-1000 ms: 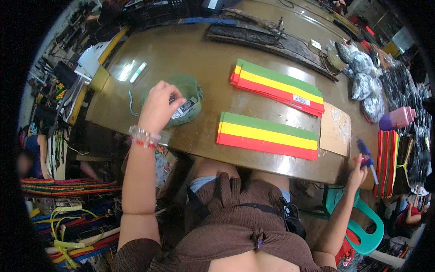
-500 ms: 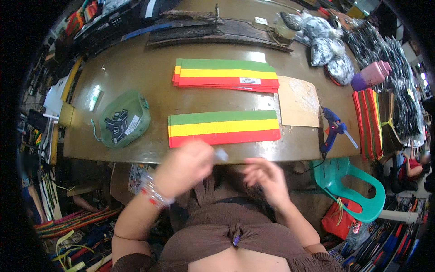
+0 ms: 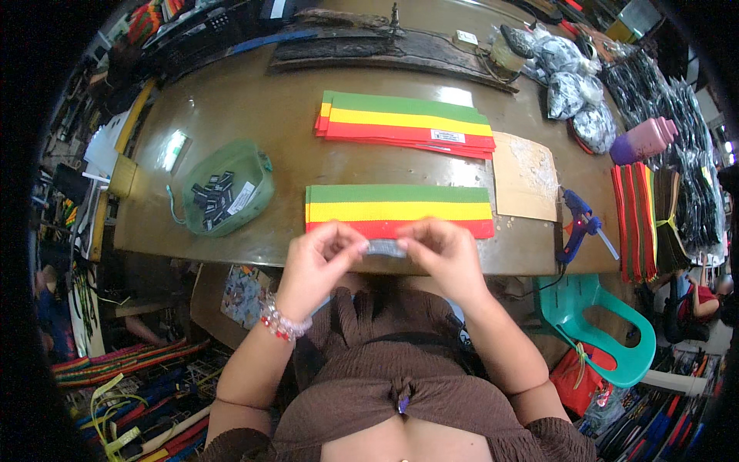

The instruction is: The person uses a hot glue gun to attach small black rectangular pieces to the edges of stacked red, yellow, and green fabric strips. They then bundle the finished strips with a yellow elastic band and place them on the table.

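A small greyish-white label [image 3: 385, 247] is stretched between my two hands at the table's near edge. My left hand [image 3: 323, 254] pinches one end of it, with beaded bracelets on the wrist. The other end sits between the thumb and fingers of my right hand [image 3: 443, 250]. Just beyond my fingers lies a green, yellow and red striped fabric strip [image 3: 396, 204], its red side nearest me. Farther off, a stack of matching strips [image 3: 404, 119] carries a white label [image 3: 448, 136] on its top piece.
A green plastic container [image 3: 262, 196] with several dark labels stands at the left. To the right are a cardboard sheet [image 3: 519, 192], a blue glue gun [image 3: 576, 227], a pink-purple bottle [image 3: 643, 140] and a green plastic chair [image 3: 608, 339]. Wooden planks [image 3: 385, 55] lie at the back.
My right hand has come in to meet the left, and both now hold the small label. The whole view has shifted slightly, moving the table's things a little to the right.
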Action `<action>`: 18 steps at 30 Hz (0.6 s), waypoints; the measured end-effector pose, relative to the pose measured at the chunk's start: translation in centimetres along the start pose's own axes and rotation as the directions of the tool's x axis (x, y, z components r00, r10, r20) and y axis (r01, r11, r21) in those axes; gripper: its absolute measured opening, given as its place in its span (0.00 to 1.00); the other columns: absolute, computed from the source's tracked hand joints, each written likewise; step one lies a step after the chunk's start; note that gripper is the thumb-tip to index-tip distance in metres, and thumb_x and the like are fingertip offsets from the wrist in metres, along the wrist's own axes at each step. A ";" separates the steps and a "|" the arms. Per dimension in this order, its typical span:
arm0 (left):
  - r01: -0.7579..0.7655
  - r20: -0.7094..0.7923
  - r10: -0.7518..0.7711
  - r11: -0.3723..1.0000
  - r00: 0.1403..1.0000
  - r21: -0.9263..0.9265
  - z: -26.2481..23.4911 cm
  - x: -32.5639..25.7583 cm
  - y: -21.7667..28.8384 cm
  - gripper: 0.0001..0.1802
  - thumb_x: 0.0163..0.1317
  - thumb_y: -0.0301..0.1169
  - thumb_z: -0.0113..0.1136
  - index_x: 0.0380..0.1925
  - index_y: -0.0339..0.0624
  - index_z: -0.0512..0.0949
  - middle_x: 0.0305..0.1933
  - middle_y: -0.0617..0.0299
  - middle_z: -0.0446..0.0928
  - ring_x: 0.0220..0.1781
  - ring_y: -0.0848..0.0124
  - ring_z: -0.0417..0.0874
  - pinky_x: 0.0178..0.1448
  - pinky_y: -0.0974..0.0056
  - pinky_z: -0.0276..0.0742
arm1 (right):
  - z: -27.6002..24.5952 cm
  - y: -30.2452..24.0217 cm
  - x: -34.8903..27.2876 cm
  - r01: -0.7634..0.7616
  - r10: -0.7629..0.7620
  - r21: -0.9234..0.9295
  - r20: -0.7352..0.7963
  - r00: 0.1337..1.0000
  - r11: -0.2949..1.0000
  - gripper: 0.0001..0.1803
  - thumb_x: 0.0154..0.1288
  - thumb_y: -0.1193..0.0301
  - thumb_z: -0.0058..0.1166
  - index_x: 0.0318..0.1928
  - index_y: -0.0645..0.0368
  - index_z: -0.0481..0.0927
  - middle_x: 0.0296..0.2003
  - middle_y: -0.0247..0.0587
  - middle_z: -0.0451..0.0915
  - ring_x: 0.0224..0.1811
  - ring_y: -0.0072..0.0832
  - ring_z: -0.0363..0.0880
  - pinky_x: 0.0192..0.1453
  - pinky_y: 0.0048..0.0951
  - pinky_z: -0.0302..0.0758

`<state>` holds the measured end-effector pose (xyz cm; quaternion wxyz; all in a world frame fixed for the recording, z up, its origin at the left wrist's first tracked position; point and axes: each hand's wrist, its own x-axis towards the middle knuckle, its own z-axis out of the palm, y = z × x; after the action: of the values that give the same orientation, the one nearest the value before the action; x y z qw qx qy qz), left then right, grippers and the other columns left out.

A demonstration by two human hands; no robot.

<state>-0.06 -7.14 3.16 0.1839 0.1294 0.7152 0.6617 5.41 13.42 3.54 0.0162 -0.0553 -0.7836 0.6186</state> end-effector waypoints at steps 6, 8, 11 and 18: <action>-0.247 -0.058 0.337 0.788 0.940 0.564 -1.5 3.0 -0.5 0.09 0.55 0.30 0.68 0.26 0.37 0.79 0.49 0.52 0.76 0.51 0.60 0.78 0.54 0.60 0.74 | 1.3 -0.4 3.8 -0.072 0.065 -0.119 -0.062 0.996 0.990 0.12 0.58 0.76 0.65 0.42 0.66 0.81 0.28 0.37 0.83 0.30 0.18 0.80 0.34 0.21 0.76; -0.189 -0.065 0.290 0.760 0.955 0.622 -1.7 3.3 -1.0 0.09 0.54 0.30 0.68 0.24 0.37 0.78 0.49 0.52 0.74 0.53 0.59 0.77 0.56 0.59 0.73 | 1.7 -0.2 4.1 -0.100 0.088 -0.179 -0.074 0.993 0.979 0.13 0.57 0.75 0.66 0.42 0.66 0.81 0.27 0.38 0.83 0.29 0.19 0.81 0.34 0.22 0.77; -0.192 -0.013 0.286 0.676 0.958 0.712 -1.7 3.4 -1.5 0.11 0.52 0.33 0.69 0.22 0.38 0.78 0.50 0.51 0.73 0.54 0.57 0.75 0.58 0.57 0.71 | 2.1 0.2 4.0 -0.069 0.045 -0.327 -0.081 0.996 0.943 0.15 0.56 0.74 0.67 0.44 0.65 0.81 0.26 0.41 0.84 0.28 0.22 0.82 0.34 0.25 0.78; -0.154 -0.015 0.243 0.661 0.970 0.735 -1.6 3.4 -1.3 0.12 0.51 0.34 0.70 0.21 0.39 0.77 0.50 0.53 0.72 0.54 0.55 0.75 0.58 0.55 0.70 | 2.6 0.2 4.3 0.028 -0.070 -0.489 -0.068 0.995 0.872 0.17 0.53 0.74 0.68 0.45 0.65 0.81 0.25 0.45 0.83 0.26 0.30 0.83 0.33 0.29 0.78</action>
<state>-3.79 -7.25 1.61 0.0037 0.2319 0.9094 0.3452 0.93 11.45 2.54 0.0504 -0.0635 -0.9139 0.3977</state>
